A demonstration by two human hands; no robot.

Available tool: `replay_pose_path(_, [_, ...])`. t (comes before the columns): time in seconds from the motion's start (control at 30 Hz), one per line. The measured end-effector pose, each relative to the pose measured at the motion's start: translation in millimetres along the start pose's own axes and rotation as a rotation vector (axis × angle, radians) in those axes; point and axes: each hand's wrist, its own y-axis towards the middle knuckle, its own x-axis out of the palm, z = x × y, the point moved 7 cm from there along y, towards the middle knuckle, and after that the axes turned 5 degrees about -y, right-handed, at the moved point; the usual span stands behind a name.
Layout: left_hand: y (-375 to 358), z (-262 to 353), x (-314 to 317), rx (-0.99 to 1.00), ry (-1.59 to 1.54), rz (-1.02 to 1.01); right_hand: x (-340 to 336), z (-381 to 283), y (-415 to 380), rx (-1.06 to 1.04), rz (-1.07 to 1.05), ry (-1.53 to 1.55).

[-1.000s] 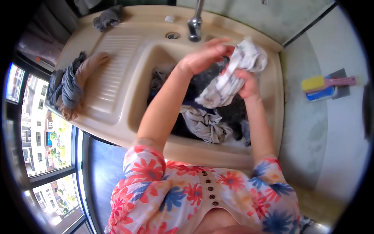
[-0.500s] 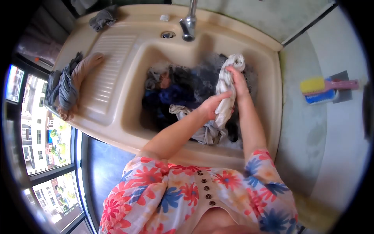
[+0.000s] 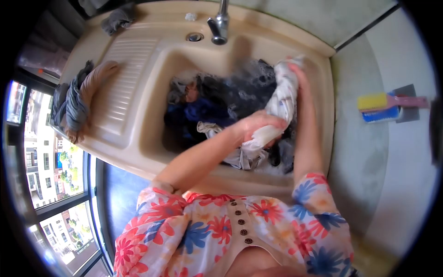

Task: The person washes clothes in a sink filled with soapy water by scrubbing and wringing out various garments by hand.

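Note:
A wet white cloth (image 3: 282,94), twisted lengthwise, is stretched between my two hands above the sink basin (image 3: 154,115). My left hand (image 3: 262,127) is wrapped around its lower part, with a loose end hanging below the fingers. My right hand (image 3: 297,73) grips the upper end, slightly blurred. Beneath them, dark garments (image 3: 203,111) lie in sudsy water, a navy piece among them. A pale grey-white garment (image 3: 247,158) rests at the basin's near side, under my left forearm.
Twisted grey and tan garments (image 3: 80,104) lie on the ribbed drainboard (image 3: 131,83) at left. A dark grey cloth (image 3: 118,19) sits at the back corner. The faucet (image 3: 218,27) overhangs the basin's rear. Brushes (image 3: 380,104) hang on the right wall.
My right hand has moved right and a little up with the cloth's upper end. The cloth now looks more tightly twisted, and my left hand has turned over it.

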Motion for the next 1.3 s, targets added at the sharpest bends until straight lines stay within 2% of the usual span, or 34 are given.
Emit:
replay_pose_path(0.03, [4.2, 9.8, -8.4, 0.095, 0.303, 0.131, -21.7, 28.0, 13.3, 0.176, 0.099, -0.222])
replay_pose_path(0.1, [-1.3, 26.5, -12.0, -0.076, 1.565, 0.428, -53.8, 48.4, 30.7, 0.011, 0.418, -1.07])
replay_pose_path(0.13, [-0.1, 19.7, -16.7, -0.067, 1.643, 0.395, -38.5, 49.7, 19.3, 0.033, 0.446, -1.181])
replay_pose_path(0.2, [-4.3, 17.5, -26.9, -0.07, 1.63, 0.518, -24.4, 53.4, 8.4, 0.033, 0.487, -1.296])
replay_pose_path(0.23, [-8.5, 17.8, -30.5, -0.076, 1.62, 0.578, -28.0, 60.1, 10.7, 0.08, 0.369, -1.11])
replay_pose_path(0.3, [-20.0, 26.8, -32.3, -0.061, 1.31, 0.411, -26.2, 54.5, 7.8, 0.162, 0.15, -0.736])
replay_pose_path(0.33, [-25.6, 30.8, -30.9, -0.048, 1.151, 0.33, -25.5, 47.2, 2.8, 0.183, -0.035, -0.505])
replay_pose_path(0.4, [-30.1, 24.7, -26.4, 0.082, 0.485, 0.163, -7.6, 19.5, -23.5, 0.197, -0.348, -0.114])
replay_pose_path(0.43, [-34.6, 25.4, -19.4, 0.145, 0.155, 0.076, -23.2, 21.2, -25.6, 0.011, -0.287, 0.135])
replay_pose_path(0.5, [-39.0, 14.6, 3.4, 0.055, -0.198, -0.169, -6.2, 43.3, -20.3, -0.043, -0.593, 0.438])
replay_pose_path(0.53, [-34.3, 5.6, 7.9, 0.013, -0.331, -0.303, 33.7, 23.5, -41.7, -0.111, -0.671, 0.457])
replay_pose_path(0.57, [-35.8, -1.6, 14.4, -0.035, -0.467, -0.433, 40.2, 10.5, -42.4, -0.182, -0.659, 0.423])
replay_pose_path(0.6, [-45.5, 3.8, 22.9, 0.068, -0.448, -0.439, 40.9, 2.1, -43.2, -0.253, -0.638, 0.395])
replay_pose_path(0.63, [-51.0, 3.4, 20.6, 0.071, -0.398, -0.378, 39.7, -8.0, -46.2, -0.328, -0.609, 0.366])
replay_pose_path(0.67, [-56.2, 4.9, 16.4, 0.076, -0.343, -0.323, 44.4, -20.6, -50.2, -0.304, -0.702, 0.416])
replay_pose_path(0.7, [-60.4, 8.5, 15.9, 0.085, -0.29, -0.271, 37.2, -24.6, -41.9, -0.216, -0.547, 0.25])
replay_pose_path(0.73, [-66.7, 28.9, 11.2, 0.234, 0.032, 0.018, 26.4, -28.9, -34.7, -0.126, -0.391, 0.083])
replay_pose_path(0.77, [-63.3, 39.0, -1.5, 0.258, 0.52, 0.156, 15.2, -28.6, -28.7, -0.037, -0.23, -0.082])
replay_pose_path(0.8, [-59.8, 45.6, -10.7, 0.169, 1.05, 0.342, 0.7, -11.1, -17.2, 0.004, 0.021, -0.175])
replay_pose_path(0.83, [-58.4, 55.5, -16.9, 0.065, 1.578, 0.529, -1.5, 1.1, -18.5, -0.045, 0.111, -0.331])
replay_pose_path(0.9, [-48.7, 64.6, -61.6, 0.201, 1.856, 0.673, 3.3, 16.6, -28.1, -0.165, 0.272, -0.423])
replay_pose_path(0.97, [-55.8, 91.7, -88.8, 0.393, 1.887, 0.947, 38.8, -7.1, -43.8, -0.383, 0.314, -0.393])
replay_pose_path(1.03, [-59.3, 112.1, -110.4, 0.278, 1.627, 1.111, 75.8, -39.7, -65.4, -0.525, 0.33, -0.372])
replay_pose_path(1.07, [-71.2, 122.4, -102.0, 0.205, 1.482, 1.17, 95.5, -54.0, -73.5, -0.597, 0.293, -0.465])
replay_pose_path(1.17, [-68.9, 124.4, -120.7, 0.202, 1.197, 1.197, 155.2, -83.3, -115.2, -0.892, 0.249, -0.865])
replay_pose_path(1.23, [-76.3, 120.3, -131.0, 0.281, 1.059, 1.267, 181.2, -81.6, -135.2, -1.052, 0.091, -0.939])
replay_pose_path(1.27, [-73.1, 118.7, -137.3, 0.354, 1.037, 1.227, 194.1, -80.5, -147.6, -1.163, 0.046, -1.034])
replay_pose_path(1.3, [-72.6, 104.5, -132.8, 0.228, 0.745, 0.966, 205.8, -78.5, -158.9, -1.289, -0.024, -1.095])
